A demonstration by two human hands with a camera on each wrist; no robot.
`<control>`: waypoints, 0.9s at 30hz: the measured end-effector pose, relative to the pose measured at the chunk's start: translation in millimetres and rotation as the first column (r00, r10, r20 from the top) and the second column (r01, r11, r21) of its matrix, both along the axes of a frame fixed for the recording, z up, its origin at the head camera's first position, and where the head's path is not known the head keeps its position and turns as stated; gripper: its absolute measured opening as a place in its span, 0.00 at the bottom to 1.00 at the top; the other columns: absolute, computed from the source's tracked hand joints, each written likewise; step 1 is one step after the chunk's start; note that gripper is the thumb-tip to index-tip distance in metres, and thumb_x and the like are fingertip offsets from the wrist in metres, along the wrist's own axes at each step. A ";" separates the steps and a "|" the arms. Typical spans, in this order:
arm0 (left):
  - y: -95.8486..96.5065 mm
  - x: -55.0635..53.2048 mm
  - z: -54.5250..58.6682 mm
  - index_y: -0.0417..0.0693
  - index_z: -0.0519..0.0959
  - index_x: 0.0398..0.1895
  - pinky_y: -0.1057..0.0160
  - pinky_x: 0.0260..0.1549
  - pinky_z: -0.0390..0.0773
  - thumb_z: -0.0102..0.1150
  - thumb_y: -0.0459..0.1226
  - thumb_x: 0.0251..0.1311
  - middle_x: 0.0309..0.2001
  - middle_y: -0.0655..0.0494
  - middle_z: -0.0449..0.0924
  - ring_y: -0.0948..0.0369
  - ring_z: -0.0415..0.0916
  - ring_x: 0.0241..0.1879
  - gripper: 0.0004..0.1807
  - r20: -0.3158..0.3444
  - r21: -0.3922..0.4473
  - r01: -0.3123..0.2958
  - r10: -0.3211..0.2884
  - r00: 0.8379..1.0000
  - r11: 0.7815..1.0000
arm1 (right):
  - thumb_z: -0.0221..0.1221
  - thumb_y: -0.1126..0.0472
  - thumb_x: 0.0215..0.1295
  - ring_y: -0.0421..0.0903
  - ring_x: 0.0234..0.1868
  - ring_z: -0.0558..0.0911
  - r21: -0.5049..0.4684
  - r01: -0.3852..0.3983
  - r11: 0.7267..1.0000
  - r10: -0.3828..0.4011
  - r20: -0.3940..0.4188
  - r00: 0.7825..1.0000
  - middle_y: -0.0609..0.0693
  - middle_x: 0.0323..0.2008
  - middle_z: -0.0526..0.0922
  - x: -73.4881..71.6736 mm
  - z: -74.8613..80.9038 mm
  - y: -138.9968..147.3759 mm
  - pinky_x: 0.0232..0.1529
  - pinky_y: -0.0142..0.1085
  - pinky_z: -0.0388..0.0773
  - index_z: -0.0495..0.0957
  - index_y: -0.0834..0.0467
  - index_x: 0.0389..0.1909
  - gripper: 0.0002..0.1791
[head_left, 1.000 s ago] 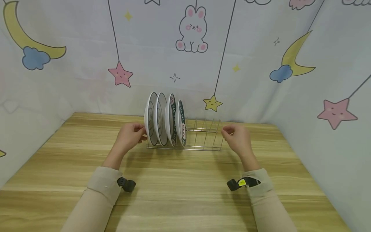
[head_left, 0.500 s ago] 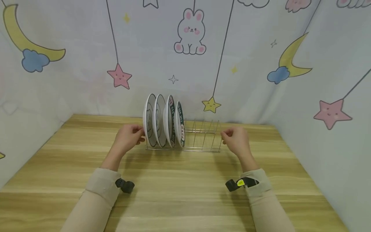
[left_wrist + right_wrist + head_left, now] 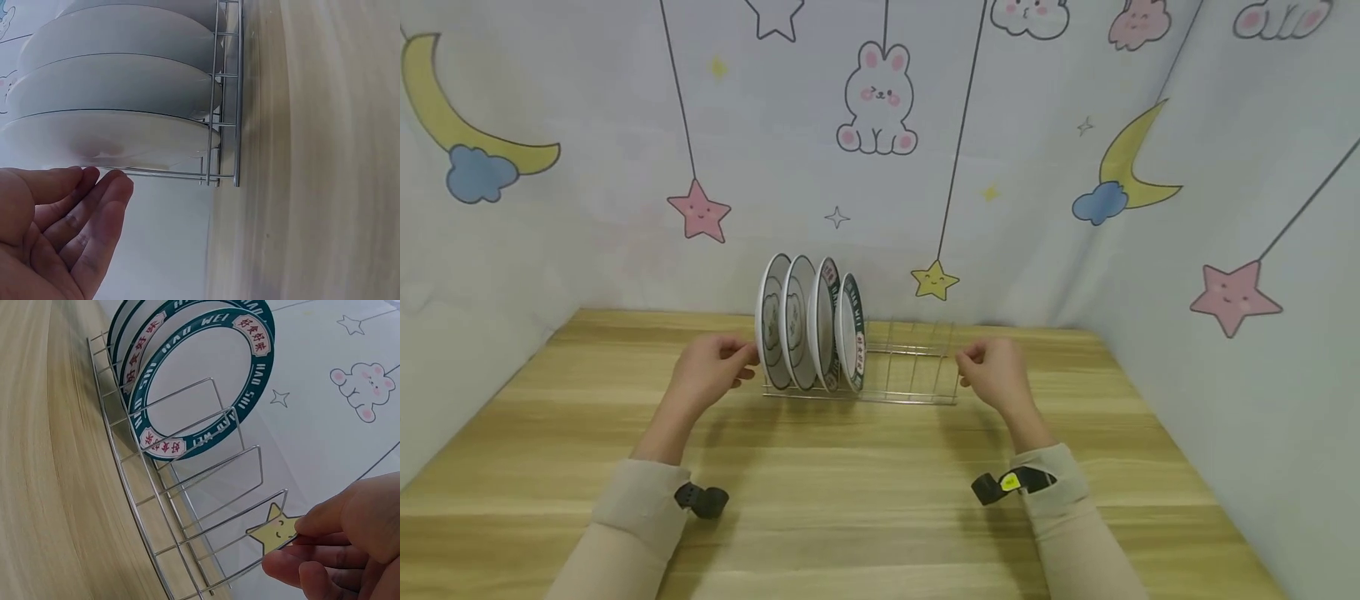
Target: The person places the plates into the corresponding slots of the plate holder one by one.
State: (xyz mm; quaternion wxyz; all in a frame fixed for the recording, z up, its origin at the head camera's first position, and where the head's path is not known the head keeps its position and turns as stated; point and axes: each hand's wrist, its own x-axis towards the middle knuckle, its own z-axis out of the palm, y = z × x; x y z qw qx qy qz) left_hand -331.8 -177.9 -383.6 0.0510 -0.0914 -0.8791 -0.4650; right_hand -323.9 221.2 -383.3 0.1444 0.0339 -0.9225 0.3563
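A wire dish rack [image 3: 917, 400] stands on the table near the back wall. Several white plates stand on edge in its left half; the rightmost plate [image 3: 206, 387] has a green rim with lettering. At the left end, my left hand [image 3: 709, 367] pinches the rack's end wire between thumb and fingertips, just beside the outermost plate [image 3: 112, 134]. My right hand [image 3: 996, 371] pinches the end wire on the other side, thumb above and index finger below in the right wrist view. Bare wire dividers [image 3: 250, 469] stand between the rightmost plate and my right hand.
The wood-grain table [image 3: 835, 508] spreads in front of the rack and to both sides. A white cloth backdrop [image 3: 790, 167] with printed moons, stars and a rabbit rises close behind and at the sides. Each wrist wears a small black camera [image 3: 707, 502] on a strap.
The head view has shifted, so rack, hands and backdrop all sit lower and further left in it. Both hands keep their hold on the rack's ends, and the plates stay in their slots.
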 end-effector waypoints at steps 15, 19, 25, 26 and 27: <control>-11.8 24.8 -4.4 0.37 0.84 0.39 0.64 0.31 0.83 0.53 0.39 0.69 0.35 0.47 0.86 0.57 0.83 0.34 0.14 0.035 -0.068 0.001 0.001 0.999 0.998 | 0.60 0.61 0.68 0.46 0.24 0.84 0.011 -0.036 0.999 0.036 0.031 0.999 0.51 0.23 0.84 7.5 0.1 -15.4 0.21 0.34 0.77 0.84 0.62 0.31 0.10; -8.1 32.4 0.4 0.39 0.85 0.37 0.64 0.30 0.82 0.54 0.38 0.66 0.33 0.50 0.85 0.58 0.82 0.33 0.12 0.056 -0.080 0.017 -0.013 0.998 0.997 | 0.59 0.61 0.67 0.43 0.23 0.83 0.014 -0.044 0.999 0.044 0.029 0.999 0.53 0.24 0.85 9.4 0.4 -19.3 0.21 0.34 0.77 0.84 0.61 0.30 0.09; -2.7 43.9 10.7 0.41 0.85 0.36 0.62 0.32 0.82 0.55 0.38 0.65 0.32 0.52 0.85 0.59 0.81 0.33 0.11 0.054 -0.092 0.026 -0.021 0.998 0.995 | 0.60 0.61 0.67 0.41 0.22 0.83 0.031 -0.060 0.998 0.059 0.019 0.998 0.52 0.25 0.85 12.2 -0.8 -28.2 0.22 0.34 0.78 0.84 0.60 0.29 0.09; -1.6 45.7 12.5 0.41 0.85 0.36 0.62 0.32 0.82 0.56 0.38 0.66 0.32 0.52 0.85 0.59 0.81 0.33 0.11 0.052 -0.094 0.030 -0.026 0.998 0.995 | 0.59 0.61 0.67 0.41 0.22 0.83 0.038 -0.064 0.997 0.063 0.014 0.998 0.51 0.25 0.85 12.7 -1.2 -30.0 0.22 0.34 0.78 0.84 0.59 0.28 0.10; -0.3 47.6 14.3 0.42 0.85 0.36 0.62 0.32 0.82 0.56 0.39 0.66 0.32 0.53 0.85 0.59 0.81 0.33 0.11 0.048 -0.099 0.034 -0.029 0.998 0.995 | 0.59 0.61 0.67 0.40 0.22 0.83 0.045 -0.068 0.997 0.068 0.007 0.998 0.51 0.25 0.85 13.1 -1.7 -32.0 0.22 0.34 0.78 0.84 0.59 0.27 0.10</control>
